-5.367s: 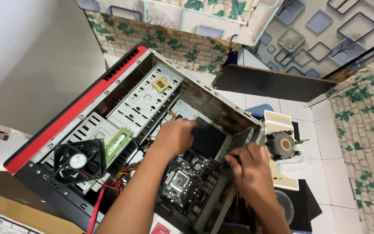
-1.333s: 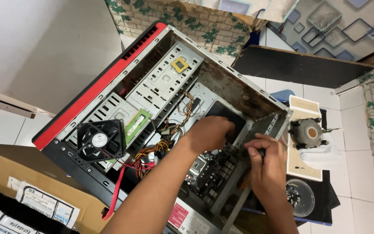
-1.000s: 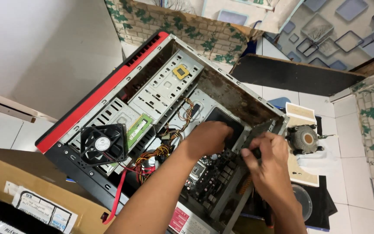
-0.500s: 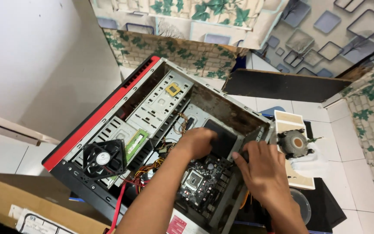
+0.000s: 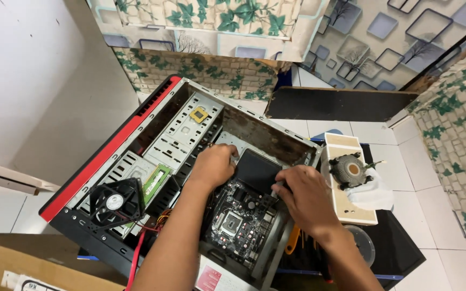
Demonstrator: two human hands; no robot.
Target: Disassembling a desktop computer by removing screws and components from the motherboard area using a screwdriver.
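An open computer case [image 5: 109, 153] with a red front edge lies on its side on the tiled floor. Inside it sits a black motherboard [image 5: 238, 218] with a bare processor socket. My left hand [image 5: 214, 164] reaches into the case and its fingers curl over the board's far left corner. My right hand [image 5: 306, 196] rests on the board's right side, fingers on its edge by the case's rear wall. A dark flat panel [image 5: 257, 170] lies in the case between the two hands.
A loose black case fan [image 5: 115, 202] and a green memory stick [image 5: 156, 180] lie on the drive bays. A round processor cooler [image 5: 350, 171] sits on a small white box on the right. A black side panel [image 5: 341, 105] leans by the patterned wall. A cardboard box [image 5: 6, 264] is at lower left.
The view has shifted and tilted. Both hands stay inside the case at the motherboard; my right hand has moved from a pinching grip at the case's edge down onto the board's right side.
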